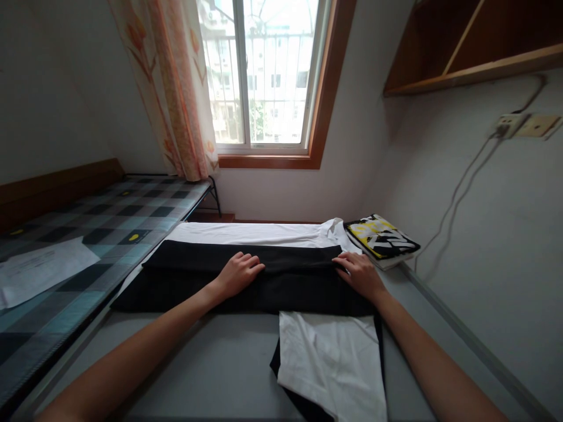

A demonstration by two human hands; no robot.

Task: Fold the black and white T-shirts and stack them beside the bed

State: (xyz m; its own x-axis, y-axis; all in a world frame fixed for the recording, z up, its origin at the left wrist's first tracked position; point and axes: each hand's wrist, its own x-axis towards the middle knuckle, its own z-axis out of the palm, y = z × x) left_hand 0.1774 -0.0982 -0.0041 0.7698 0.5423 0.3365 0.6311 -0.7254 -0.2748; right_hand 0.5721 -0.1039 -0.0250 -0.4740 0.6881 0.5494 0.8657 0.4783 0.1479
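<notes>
A black-and-white shirt [189, 293] lies across the grey table, its black cloth doubled over into a long strip along the far side. My left hand [240, 274] is closed at the middle of that fold, fingers curled on the cloth. At the right end of the strip, my right hand [359, 272] has its thumb and fingers closed at the fold's edge. A white sleeve [332, 357] with black cloth under it hangs toward me. Behind the black strip, white cloth [250, 233] shows, bunched at its right end. Both sets of fingertips are partly hidden.
At the table's [185, 363] far right corner sits a folded garment with a yellow, black and white print [382, 237]. To the left, a checked bed [132, 205] bears a paper sheet [48, 269]. A cable [461, 187] runs down the right wall below a shelf [475, 70].
</notes>
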